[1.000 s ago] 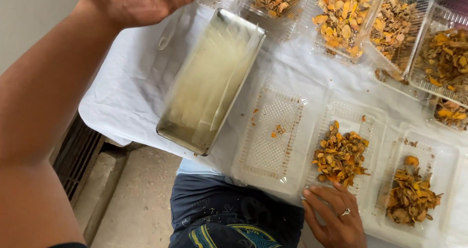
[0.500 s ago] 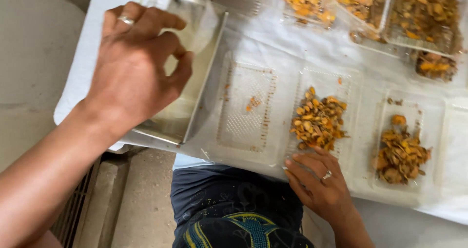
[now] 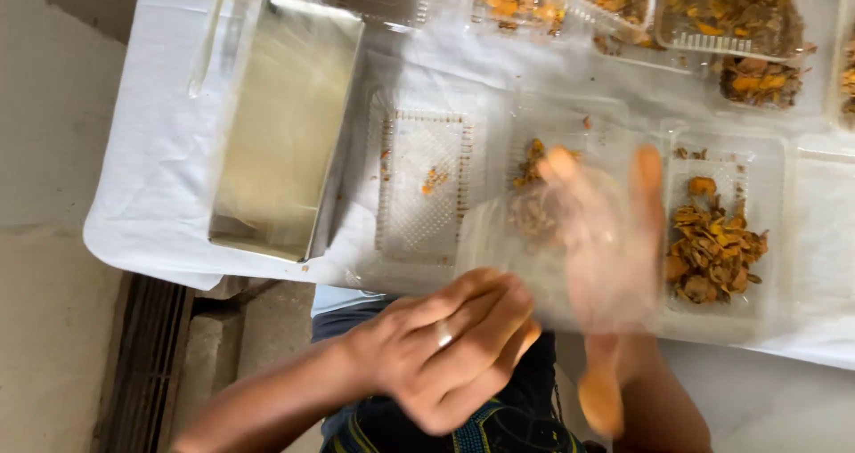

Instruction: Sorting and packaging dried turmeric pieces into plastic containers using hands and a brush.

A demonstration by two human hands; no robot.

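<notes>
The left hand [image 3: 445, 350] was curled at the near tabletop edge, a ring on one finger, its fingertips meeting a clear plastic piece [image 3: 517, 239], probably a lid or thin tray, held just above the tabletop [image 3: 151, 177]. The grip appeared pinched on that piece, though motion blur left this uncertain. The right hand [image 3: 606, 248] was badly blurred, fingers spread upward behind or against the same clear piece; whether it gripped or merely pressed could not be determined.

Progress, as judged: one near tray [image 3: 712, 244] held a full heap of orange-brown dried slices. The tray under the hands [image 3: 534, 163] showed only a small portion. The tray to its left [image 3: 423, 186] was nearly bare, with a few crumbs. That one, at least, appeared unfilled and none of the near trays looked closed.

Surroundings: a steel rectangular tin [image 3: 285, 128] lay at the left, a clear strip [image 3: 212, 34] beside it. Several filled trays [image 3: 730, 12] lined the far edge, close-packed. The near trays sat touching one another, leaving little free cloth, and the blurred hands hid part of the middle tray.
</notes>
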